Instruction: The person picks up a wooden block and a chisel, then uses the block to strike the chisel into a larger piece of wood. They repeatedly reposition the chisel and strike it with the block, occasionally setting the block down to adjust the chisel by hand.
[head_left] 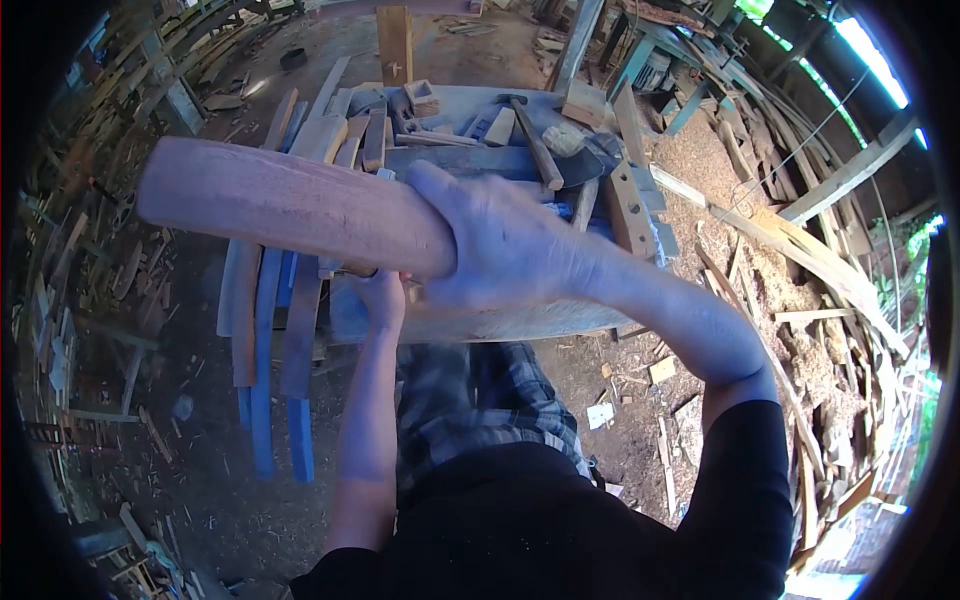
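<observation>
Close to the camera, my right hand [505, 240] is wrapped around one end of a thick wooden club [290, 205], a reddish-brown bar with a blunt, rounded end that points left. My left hand [382, 298] is lower, beneath the club at the near side of the workbench [470, 322]. Its fingers are closed, and the club hides most of what they hold. Wooden boards [303, 340] stick out from the bench beside my left forearm.
On the bench lie a hammer [537, 145], wood offcuts [374, 140], a small wooden box [421, 98] and a block with holes [632, 210]. A wooden post [395, 45] stands behind. Sawdust [700, 160] and stacked planks [850, 270] lie to the right.
</observation>
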